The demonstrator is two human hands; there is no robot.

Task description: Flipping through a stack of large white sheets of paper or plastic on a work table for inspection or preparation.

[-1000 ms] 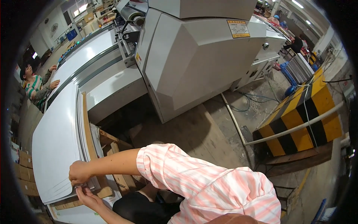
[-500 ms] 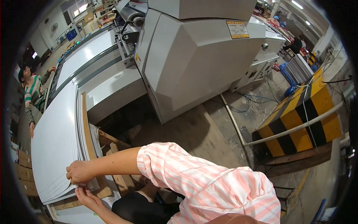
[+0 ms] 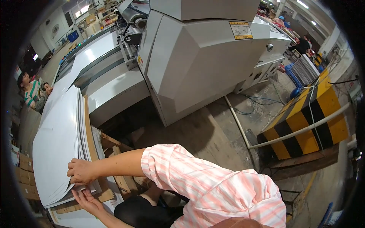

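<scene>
A stack of large white sheets (image 3: pixel 57 140) lies at my left, its layered edges fanned slightly at the near corner. My right hand (image 3: pixel 82 171) is closed on the edge of the upper sheets near that corner, knuckles up. Just below it, my left hand (image 3: pixel 88 200) is turned palm up with fingers apart, its fingertips at the sheets' near edge. I cannot tell how many sheets my right fingers pinch. Beneath the stack show a brown board (image 3: pixel 88 129) and a wooden pallet (image 3: pixel 123 182).
A big grey-white machine (image 3: pixel 201 64) stands ahead, with rollers (image 3: pixel 133 17) and a feed bed (image 3: pixel 110 72) on its left. Across the stack, a person in a striped top (image 3: pixel 34 93) has hands near the sheets. A yellow-and-black striped block (image 3: pixel 304 117) and a pipe rail (image 3: pixel 300 131) are at right.
A top white sheet has shifted toward the feed bed, its far part now angled across it. The other person's hands have drawn together. My left hand has moved slightly left, fingers more spread.
</scene>
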